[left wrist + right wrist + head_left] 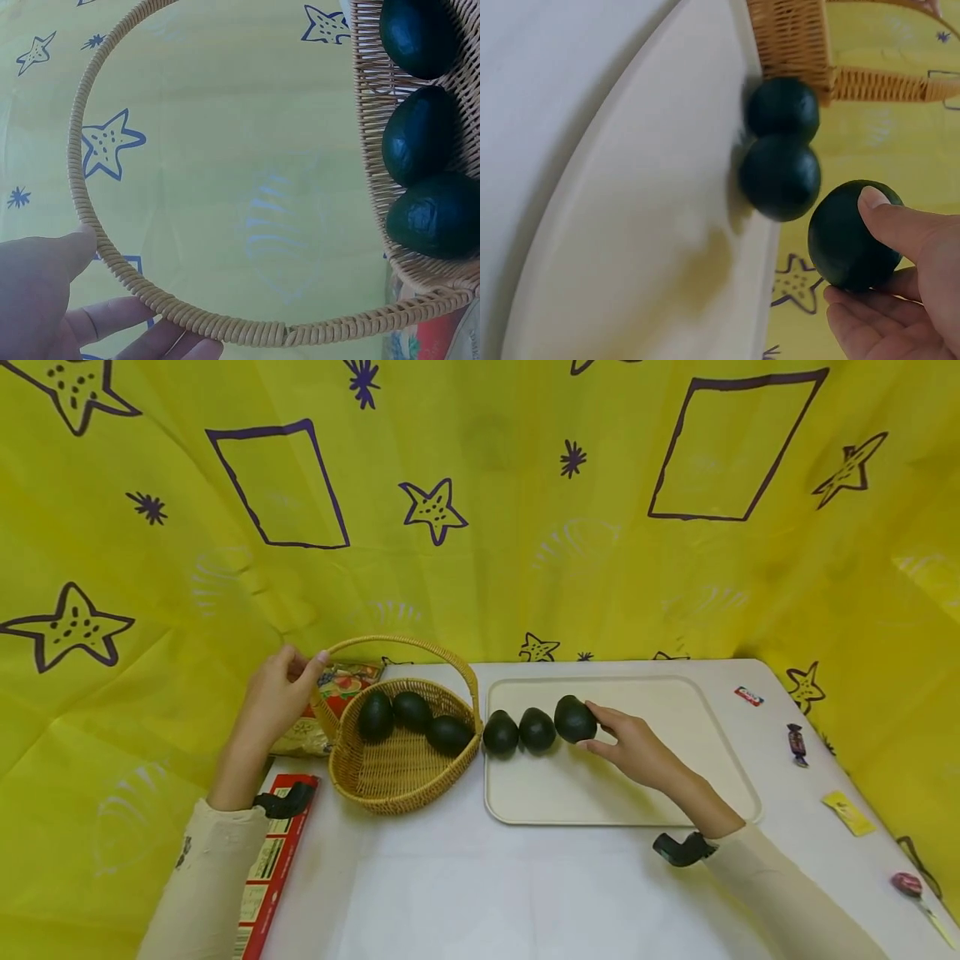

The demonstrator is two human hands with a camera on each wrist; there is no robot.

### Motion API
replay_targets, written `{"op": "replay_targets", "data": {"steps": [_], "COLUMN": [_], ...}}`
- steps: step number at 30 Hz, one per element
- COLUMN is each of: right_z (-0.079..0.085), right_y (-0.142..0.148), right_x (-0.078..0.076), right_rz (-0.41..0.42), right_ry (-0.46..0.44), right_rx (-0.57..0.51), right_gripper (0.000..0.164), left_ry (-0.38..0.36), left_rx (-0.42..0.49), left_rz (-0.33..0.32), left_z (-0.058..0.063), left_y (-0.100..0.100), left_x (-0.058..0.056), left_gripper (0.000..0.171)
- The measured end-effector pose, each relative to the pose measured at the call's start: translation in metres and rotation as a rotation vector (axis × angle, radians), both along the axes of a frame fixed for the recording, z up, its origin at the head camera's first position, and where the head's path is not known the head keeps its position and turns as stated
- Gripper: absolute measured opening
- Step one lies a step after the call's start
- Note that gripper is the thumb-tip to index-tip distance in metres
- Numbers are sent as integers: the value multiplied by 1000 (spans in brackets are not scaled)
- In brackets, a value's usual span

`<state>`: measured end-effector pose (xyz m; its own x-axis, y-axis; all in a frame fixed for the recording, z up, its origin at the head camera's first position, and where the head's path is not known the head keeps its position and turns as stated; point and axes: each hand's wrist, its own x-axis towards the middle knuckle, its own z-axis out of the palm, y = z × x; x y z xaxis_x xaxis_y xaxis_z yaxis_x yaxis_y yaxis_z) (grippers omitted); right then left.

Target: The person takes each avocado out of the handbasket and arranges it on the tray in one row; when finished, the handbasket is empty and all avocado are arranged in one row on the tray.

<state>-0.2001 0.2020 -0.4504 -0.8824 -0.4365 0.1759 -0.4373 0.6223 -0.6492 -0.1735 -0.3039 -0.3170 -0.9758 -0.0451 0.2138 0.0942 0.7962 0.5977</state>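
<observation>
My right hand [637,747] holds a dark green avocado [575,719] between thumb and fingers, raised over the cream tray [637,810]. On the tray's left end lie two more avocados, one [537,730] beside the other [501,733]. A wicker basket [390,797] stands left of the tray with three avocados inside, one of them [450,736] by its right wall. The left hand [45,300] grips the basket's arched handle [79,157], thumb on one side and fingers on the other.
Behind the basket are colourful packages [348,681]. A red box [277,860] lies along the table's left side. Small sweets, including a yellow packet [849,812] and a lollipop [907,884], lie at the right edge. A yellow curtain [495,585] hangs behind the table.
</observation>
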Motion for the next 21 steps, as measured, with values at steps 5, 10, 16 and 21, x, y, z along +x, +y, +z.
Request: {"op": "replay_targets", "data": {"steps": [5, 10, 16, 21], "right_z": [-17, -32, -40, -41], "right_y": [5, 2, -5, -8], "right_x": [-11, -21, -26, -26], "right_rz": [-43, -65, -87, -94], "right_ry": [-10, -22, -48, -66], "right_rx": [-4, -13, -2, 6], "right_gripper": [72, 72, 72, 73], "left_ry": [1, 9, 7, 15], "left_rx": [8, 10, 7, 2], "left_rz": [-1, -1, -2, 2], "left_z": [0, 0, 0, -1], "left_y": [1, 1, 1, 1], "left_x": [0, 0, 0, -1], "left_gripper": [59, 59, 59, 57]}}
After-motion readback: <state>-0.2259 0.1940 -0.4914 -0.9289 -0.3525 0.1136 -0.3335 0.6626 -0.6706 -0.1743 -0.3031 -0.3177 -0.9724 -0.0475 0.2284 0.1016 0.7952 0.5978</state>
